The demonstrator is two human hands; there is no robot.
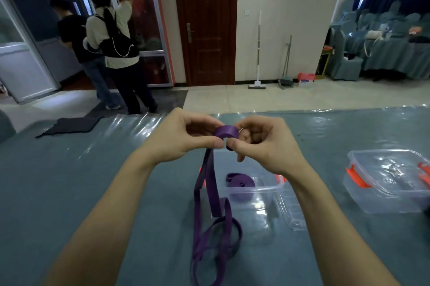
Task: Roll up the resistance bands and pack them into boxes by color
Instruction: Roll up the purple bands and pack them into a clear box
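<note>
dark wooden door (207, 22), tiled floor (232, 97)

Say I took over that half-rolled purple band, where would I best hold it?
By the wound coil, pinched from both sides, as the left hand and right hand do now. The windings would likely spring loose otherwise; the unrolled tail hangs slack below and offers no control.

Free tabletop (69, 181) at left; open box (267, 189), dangling band (211, 181), perhaps lid (292, 211), centre.
</note>
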